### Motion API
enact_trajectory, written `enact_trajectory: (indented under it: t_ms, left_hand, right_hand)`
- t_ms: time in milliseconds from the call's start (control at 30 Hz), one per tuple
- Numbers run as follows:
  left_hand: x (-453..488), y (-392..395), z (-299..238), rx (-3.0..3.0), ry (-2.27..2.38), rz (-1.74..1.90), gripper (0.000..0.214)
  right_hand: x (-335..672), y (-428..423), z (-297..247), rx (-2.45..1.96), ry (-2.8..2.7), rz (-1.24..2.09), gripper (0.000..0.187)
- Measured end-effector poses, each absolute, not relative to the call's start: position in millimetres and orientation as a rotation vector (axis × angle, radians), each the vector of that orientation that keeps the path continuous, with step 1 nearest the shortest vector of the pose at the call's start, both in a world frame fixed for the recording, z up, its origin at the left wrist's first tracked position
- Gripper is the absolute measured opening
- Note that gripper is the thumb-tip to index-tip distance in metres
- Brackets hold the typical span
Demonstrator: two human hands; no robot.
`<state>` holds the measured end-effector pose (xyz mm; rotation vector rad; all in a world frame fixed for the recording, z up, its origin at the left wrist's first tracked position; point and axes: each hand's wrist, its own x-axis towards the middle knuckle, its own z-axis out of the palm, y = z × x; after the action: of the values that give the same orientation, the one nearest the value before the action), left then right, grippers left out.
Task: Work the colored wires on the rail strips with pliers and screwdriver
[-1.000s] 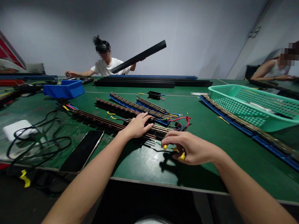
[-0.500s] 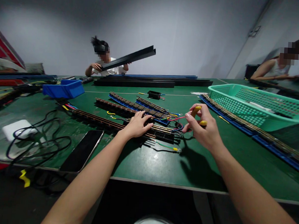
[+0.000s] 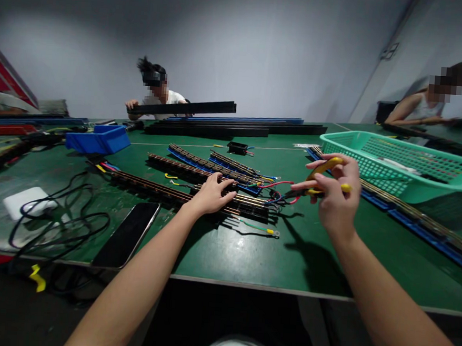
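My left hand (image 3: 212,194) lies fingers-down on a long dark strip with copper rails (image 3: 174,191) on the green table (image 3: 225,251). My right hand (image 3: 332,193) is raised above the table at the right and closed on yellow-handled pliers (image 3: 321,174), whose dark jaws point left toward a bundle of red and blue wires (image 3: 279,193) at the strip's end. A green wire with a yellow ring terminal (image 3: 261,229) lies just in front of the strip.
More railed strips (image 3: 211,164) lie behind. A teal basket (image 3: 398,163) stands at the right over a long blue strip (image 3: 413,220). A phone (image 3: 127,234), white charger (image 3: 25,201) and black cables (image 3: 65,219) sit left, with a blue bin (image 3: 98,137). Other people work across the table.
My right hand lifted the pliers from the table's front and carried them up and right. The person opposite lowered a long black channel toward the table. My left hand stayed put.
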<state>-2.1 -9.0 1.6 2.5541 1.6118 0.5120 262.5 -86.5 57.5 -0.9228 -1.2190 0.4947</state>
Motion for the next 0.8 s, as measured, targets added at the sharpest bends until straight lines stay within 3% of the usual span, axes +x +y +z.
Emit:
enact_trajectory:
  t_ms: [367,600,800]
  left_hand:
    - [2,-13,5,2.563,1.781,0.316,0.061]
    - [1,-12,3,2.54,1.832,0.313,0.068]
    - [2,-12,3,2.541,1.822,0.316,0.068]
  right_hand:
    - [220,-76,7,-0.676,-1.592,0.53,0.041]
    - [215,-61,-5,-0.751,-1.605,0.578,0.043]
    - [220,-60,-4,-0.704,-1.896,0.389,0.029]
